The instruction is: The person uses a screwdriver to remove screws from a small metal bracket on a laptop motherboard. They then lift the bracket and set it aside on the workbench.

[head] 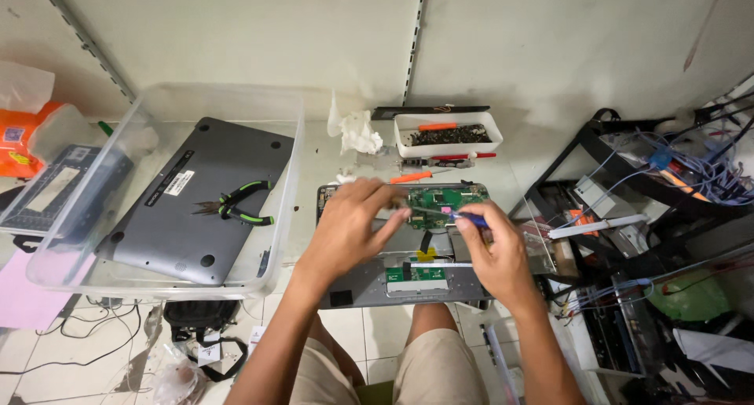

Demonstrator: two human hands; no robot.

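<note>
**Screwdriver angled onto the green board**

Tiled floor [345, 330] carries an opened laptop base [369, 283]. Its green circuit board [440, 201] lies just ahead of both hands. Left hand [349, 228] pinches at the board's left edge; right hand [491, 252], nearer, grips a blue screwdriver [463, 215], shaft pointing left-forward.

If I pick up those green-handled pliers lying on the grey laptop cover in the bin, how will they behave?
The pliers look rigid metal, probably heavy for their size. Their handles are spread, so the joint may swing on lifting. Lying flat on the smooth grey cover, they likely slide rather than roll.
</note>
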